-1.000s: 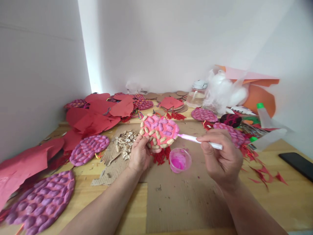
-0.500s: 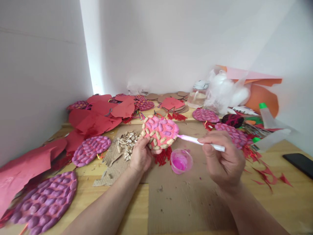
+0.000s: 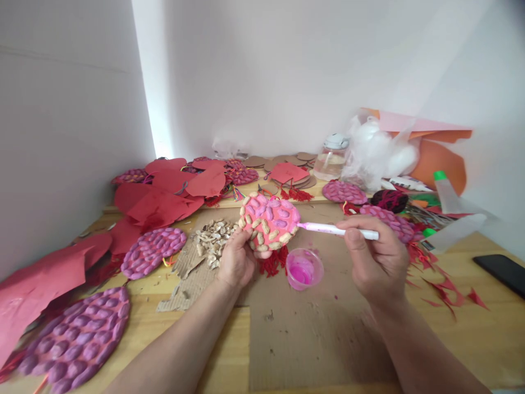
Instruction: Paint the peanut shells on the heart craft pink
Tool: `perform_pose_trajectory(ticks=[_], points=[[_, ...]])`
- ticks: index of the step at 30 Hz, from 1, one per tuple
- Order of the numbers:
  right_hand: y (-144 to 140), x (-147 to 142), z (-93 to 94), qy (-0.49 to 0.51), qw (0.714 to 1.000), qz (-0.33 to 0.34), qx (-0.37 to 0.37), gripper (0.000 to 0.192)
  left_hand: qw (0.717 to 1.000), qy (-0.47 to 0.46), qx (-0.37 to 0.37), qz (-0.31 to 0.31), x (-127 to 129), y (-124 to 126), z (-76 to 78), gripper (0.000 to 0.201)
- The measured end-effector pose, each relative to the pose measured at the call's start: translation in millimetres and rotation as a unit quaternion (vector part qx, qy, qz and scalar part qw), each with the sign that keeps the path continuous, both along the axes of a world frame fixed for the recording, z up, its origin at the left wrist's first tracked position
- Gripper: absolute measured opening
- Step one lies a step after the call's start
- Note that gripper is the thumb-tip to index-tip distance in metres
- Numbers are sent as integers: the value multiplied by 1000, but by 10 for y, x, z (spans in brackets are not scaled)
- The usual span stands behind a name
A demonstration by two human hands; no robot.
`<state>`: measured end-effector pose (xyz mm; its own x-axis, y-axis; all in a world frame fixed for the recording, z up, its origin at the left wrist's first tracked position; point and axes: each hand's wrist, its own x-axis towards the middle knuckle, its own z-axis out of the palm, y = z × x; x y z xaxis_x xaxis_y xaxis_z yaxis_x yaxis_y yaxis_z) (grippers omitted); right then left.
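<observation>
My left hand (image 3: 240, 261) grips the lower left edge of a round red disc (image 3: 275, 225) covered with peanut shells, some painted pink-purple and some bare tan. A red tassel (image 3: 274, 261) hangs below the disc. In my right hand (image 3: 377, 257) is a white paintbrush (image 3: 328, 229), pinched near its back end. Its pink tip meets or nearly meets the disc's right edge. A small clear cup (image 3: 304, 269) of bright pink paint stands on the cardboard just below the brush.
Broken peanut shells (image 3: 211, 241) lie left of the disc. Finished purple peanut discs (image 3: 82, 334) and red paper pieces (image 3: 159, 191) cover the left side. Farther back are a jar of liquid (image 3: 330, 158) and plastic bags (image 3: 373, 150). A black phone (image 3: 502, 273) and red scraps (image 3: 447, 290) lie right.
The brush has turned slightly toward level, its tip staying by the disc's right edge. My right hand has shifted a little; the left hand and the disc stay nearly still.
</observation>
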<state>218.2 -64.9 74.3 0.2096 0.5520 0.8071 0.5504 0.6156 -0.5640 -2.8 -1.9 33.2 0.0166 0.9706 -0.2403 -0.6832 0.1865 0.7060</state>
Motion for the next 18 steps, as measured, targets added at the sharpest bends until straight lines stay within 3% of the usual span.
perform_pose_trajectory(ticks=[6,13,18], points=[[-3,-4,-6,44,998,-1,-50,16,1000,-12,-12,1,-6,-1,11,12],[34,-2,-48,85,993,40,-65,17,1000,-17,-10,2,-9,5,-1,7],[21,-10,-21,77,996,21,-49,14,1000,-16,-19,0,-18,8,-5,7]])
